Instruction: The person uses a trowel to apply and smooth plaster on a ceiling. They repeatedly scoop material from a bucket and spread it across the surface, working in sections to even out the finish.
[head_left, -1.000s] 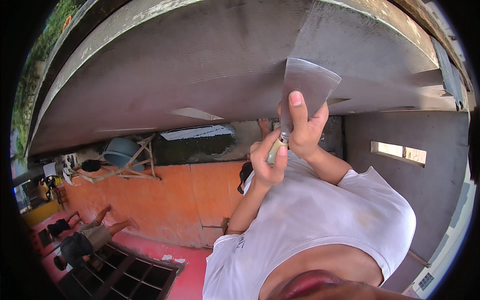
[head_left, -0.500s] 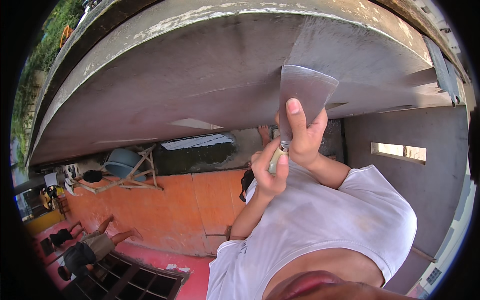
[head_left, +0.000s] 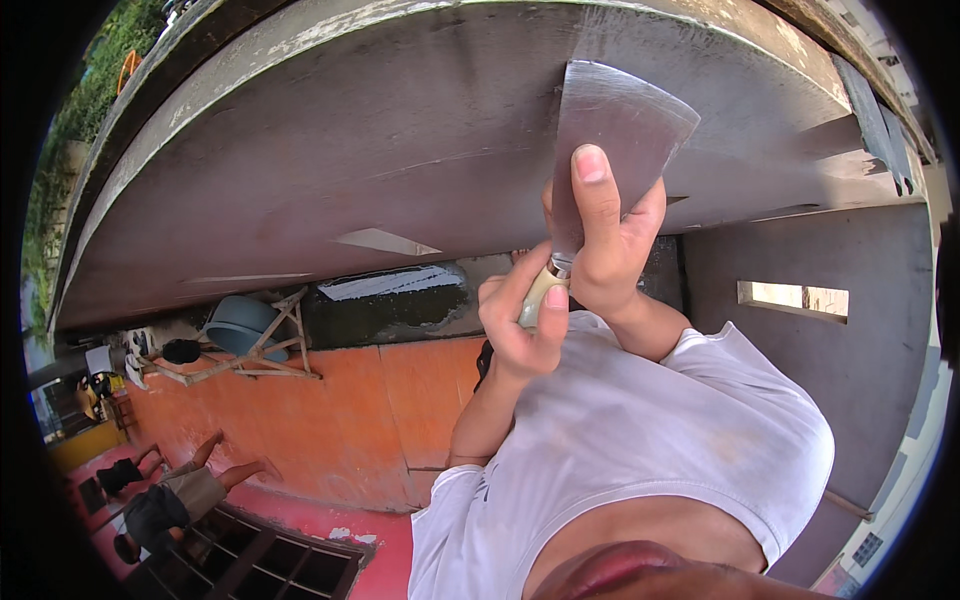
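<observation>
A wide putty knife (head_left: 622, 118) with a flared metal blade and a pale handle is held by both hands, its broad edge pointing up and away from me. My left hand (head_left: 525, 318) is closed round the handle. My right hand (head_left: 608, 232) grips the blade's lower part, thumb flat on the near face and fingers behind it. Beyond the blade is a grey plastered wall (head_left: 420, 130), with a paler patch near the blade's edge. I cannot tell whether the edge touches the wall.
A pale ledge (head_left: 330, 32) tops the wall. At left, a grey-blue basin (head_left: 243, 325) sits by a wooden frame (head_left: 292, 340) on the orange floor (head_left: 330, 410). A wet dark strip (head_left: 390, 310) lies below the wall. Another person (head_left: 165, 515) is at far left.
Both hands have moved up and forward with the putty knife, bringing its blade closer to the wall's top ledge. My grip looks the same.
</observation>
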